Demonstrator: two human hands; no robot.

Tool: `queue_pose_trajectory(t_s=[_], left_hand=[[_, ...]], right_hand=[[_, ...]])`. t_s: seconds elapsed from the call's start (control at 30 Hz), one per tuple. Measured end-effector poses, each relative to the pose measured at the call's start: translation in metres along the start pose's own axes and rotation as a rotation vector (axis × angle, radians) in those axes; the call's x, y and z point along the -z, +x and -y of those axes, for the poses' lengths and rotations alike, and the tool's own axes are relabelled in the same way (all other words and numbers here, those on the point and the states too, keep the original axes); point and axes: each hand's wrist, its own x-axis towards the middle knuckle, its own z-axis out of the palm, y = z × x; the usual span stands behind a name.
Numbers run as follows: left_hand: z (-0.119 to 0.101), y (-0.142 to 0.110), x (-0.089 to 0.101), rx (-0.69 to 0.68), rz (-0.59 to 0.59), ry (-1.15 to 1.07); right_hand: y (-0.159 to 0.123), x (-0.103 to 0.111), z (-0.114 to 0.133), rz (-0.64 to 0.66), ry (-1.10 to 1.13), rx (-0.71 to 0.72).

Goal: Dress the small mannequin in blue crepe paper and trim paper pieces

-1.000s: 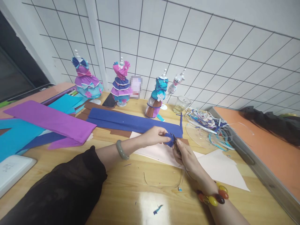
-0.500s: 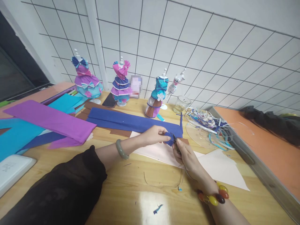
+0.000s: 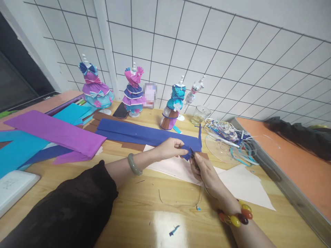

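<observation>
A small dark-blue piece of fabric or crepe paper (image 3: 186, 155) is pinched between the thumb and fingers of my left hand (image 3: 171, 149). My right hand (image 3: 204, 168) is closed round a pair of small dark scissors (image 3: 192, 155), whose blades point up at the right edge of that piece. Most of the scissors' handle is hidden by the fingers. Just behind both hands lies a long folded strip of the same dark blue (image 3: 144, 133). Pale pink sheets (image 3: 170, 168) spread beneath my hands, with a corner of brown material (image 3: 204, 155) showing beside them.
Along the wall stand small dress forms in paper-like dresses (image 3: 133, 93), a phone (image 3: 121, 111) and a glass jar (image 3: 200, 114). Tangled ribbons and trimmings (image 3: 227, 132) lie at right. Purple (image 3: 55, 132) and turquoise (image 3: 23, 146) strips cover the left, near a white box-like device (image 3: 17, 187).
Almost nothing differs. The blue piece and the scissors' blades have shifted very slightly; both hands keep their hold in the same place.
</observation>
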Motion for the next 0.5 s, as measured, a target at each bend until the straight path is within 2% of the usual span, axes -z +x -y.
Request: queue_pose_trajectory(t_s=[0.5], left_hand=[[-0.0016,0.0003,0.0017,0.000,-0.010,-0.006]], right_hand=[[-0.0007,-0.0009,0.0016,-0.008,0.004,0.017]])
